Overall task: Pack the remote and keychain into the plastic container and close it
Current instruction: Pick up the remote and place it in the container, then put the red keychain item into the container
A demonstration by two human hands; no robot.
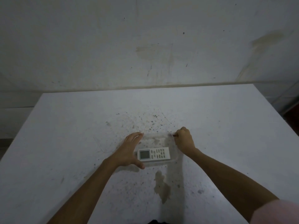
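A clear plastic container (156, 136) sits on the white table (64, 135), without a lid on it. Inside it, along the near side, lies a white remote (153, 154) with its screen to the left. My left hand (129, 151) cups the container's left side, fingers spread along the wall and thumb at the near corner. My right hand (184, 139) is closed at the container's far right corner, with a small dark thing, probably the keychain (174, 135), poking out of the fist over the rim. Most of the keychain is hidden in the hand.
The table is stained and speckled, with a brown blotch (162, 186) just in front of the container. A marked white wall (145, 46) rises behind the table's far edge. No lid is in sight.
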